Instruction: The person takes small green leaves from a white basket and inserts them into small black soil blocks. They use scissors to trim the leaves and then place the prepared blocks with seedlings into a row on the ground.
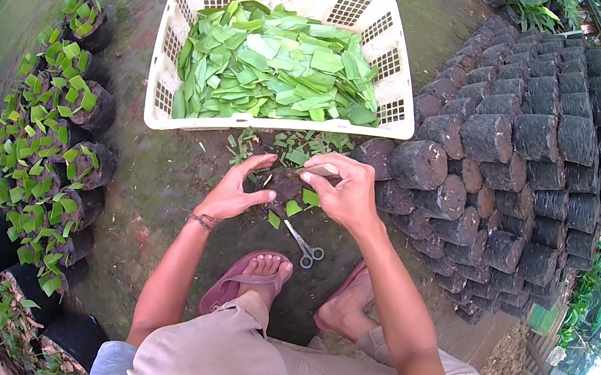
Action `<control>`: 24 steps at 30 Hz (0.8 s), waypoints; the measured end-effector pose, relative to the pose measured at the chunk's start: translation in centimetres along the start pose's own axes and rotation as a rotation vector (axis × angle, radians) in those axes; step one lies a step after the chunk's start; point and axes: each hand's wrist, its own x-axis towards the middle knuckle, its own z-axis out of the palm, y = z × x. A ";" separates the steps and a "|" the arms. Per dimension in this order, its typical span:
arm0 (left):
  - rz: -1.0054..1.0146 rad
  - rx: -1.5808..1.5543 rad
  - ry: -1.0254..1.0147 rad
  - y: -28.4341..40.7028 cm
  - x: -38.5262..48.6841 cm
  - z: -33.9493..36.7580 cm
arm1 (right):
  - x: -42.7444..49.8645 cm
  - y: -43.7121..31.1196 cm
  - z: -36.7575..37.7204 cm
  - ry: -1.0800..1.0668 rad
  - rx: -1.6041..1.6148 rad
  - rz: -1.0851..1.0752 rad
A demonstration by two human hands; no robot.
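My right hand (345, 188) grips a short wooden stick (320, 170) above a soil-filled black polybag (284, 186). On the other side of that bag, my left hand (238, 186) has its fingers apart and holds nothing. Cut green leaf pieces (293, 208) lie at the bag's near right side. Metal scissors (302, 246) rest on the ground between the hands and the feet. Beyond the hands, a white plastic basket (278, 124) holds a heap of cut leaf pieces (285, 66). Small leaf scraps (307, 146) lie on the ground by its near edge.
Stacked soil-filled black polybags (499, 137) rise at the right. Polybags with upright leaf cuttings (45, 145) stand in a group at the left, with larger black bags (0, 238) beyond them. My sandalled feet (256, 275) are on the ground near the scissors.
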 end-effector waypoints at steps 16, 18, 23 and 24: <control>-0.163 -0.107 0.176 -1.5 0.2 2.7 | 0.8 2.2 4.5 -0.073 -0.190 -0.466; -0.105 -0.110 0.184 -1.5 0.1 2.8 | 0.5 2.4 4.5 -0.059 -0.119 -0.308; -0.098 -0.076 0.212 -1.4 0.1 3.2 | -0.2 3.0 3.2 -0.028 0.013 0.144; -0.128 -0.135 0.201 -1.3 0.1 3.1 | -0.3 3.0 3.2 -0.034 -0.075 -0.078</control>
